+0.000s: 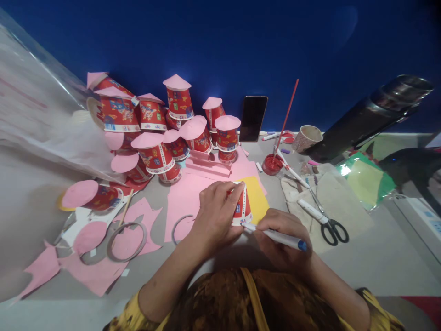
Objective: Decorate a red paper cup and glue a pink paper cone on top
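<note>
Left hand (218, 207) grips inverted red patterned paper cup (246, 210), by yellow paper sheet (259, 195) on grey desk (386, 253). Right hand (287, 224) grips white, blue-ended marker (280, 237), tip at cup's white rim.

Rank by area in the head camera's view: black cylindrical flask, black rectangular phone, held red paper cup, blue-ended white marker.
1. Flask
2. Phone
3. Cup and marker, unranked: both partly covered.
</note>
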`<state>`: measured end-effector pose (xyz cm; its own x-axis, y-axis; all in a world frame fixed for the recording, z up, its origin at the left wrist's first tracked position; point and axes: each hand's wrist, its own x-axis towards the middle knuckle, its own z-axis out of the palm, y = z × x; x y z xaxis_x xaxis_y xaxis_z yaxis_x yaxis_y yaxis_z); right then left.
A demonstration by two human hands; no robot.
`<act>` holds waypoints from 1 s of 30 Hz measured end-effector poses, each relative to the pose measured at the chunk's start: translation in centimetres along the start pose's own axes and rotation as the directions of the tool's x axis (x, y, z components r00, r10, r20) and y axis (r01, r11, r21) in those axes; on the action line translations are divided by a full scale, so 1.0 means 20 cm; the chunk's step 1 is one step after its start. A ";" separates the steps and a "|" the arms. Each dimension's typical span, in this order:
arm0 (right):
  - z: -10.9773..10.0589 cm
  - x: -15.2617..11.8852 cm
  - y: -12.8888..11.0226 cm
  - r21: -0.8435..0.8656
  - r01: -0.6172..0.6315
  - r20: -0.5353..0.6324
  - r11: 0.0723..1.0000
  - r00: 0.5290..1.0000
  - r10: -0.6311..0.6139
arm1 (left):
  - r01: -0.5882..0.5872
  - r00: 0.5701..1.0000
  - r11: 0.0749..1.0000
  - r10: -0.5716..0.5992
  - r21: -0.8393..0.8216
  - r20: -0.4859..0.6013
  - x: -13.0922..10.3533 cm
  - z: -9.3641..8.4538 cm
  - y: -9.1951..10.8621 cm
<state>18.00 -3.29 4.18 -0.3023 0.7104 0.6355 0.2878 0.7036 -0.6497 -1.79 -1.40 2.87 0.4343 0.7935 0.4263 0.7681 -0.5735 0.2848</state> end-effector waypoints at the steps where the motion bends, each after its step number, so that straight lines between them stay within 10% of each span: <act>1: 0.00 0.00 0.00 -0.003 0.001 -0.001 1.000 1.000 -0.001 | 0.000 1.000 1.000 0.000 -0.001 0.002 0.00 0.00 0.00; 14: -0.05 -0.04 0.01 -0.181 -0.060 -0.165 0.982 0.986 0.029 | 0.066 0.998 0.985 -0.063 -0.157 0.029 0.01 -0.04 -0.02; 24: -0.12 0.01 0.16 -0.109 -0.133 0.201 0.985 0.968 0.153 | 0.125 0.988 0.863 -0.062 -0.490 0.142 0.03 -0.18 0.01; 30: -0.14 0.00 0.15 0.054 -0.277 0.221 0.959 0.940 0.259 | 0.278 0.959 0.710 -0.167 -0.648 0.228 -0.08 -0.18 -0.02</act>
<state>21.48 -1.13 3.39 -0.4102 0.8473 0.3373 0.3107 0.4776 -0.8218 -4.45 -3.22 5.19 0.3952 0.9035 0.1658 0.3610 -0.3187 0.8764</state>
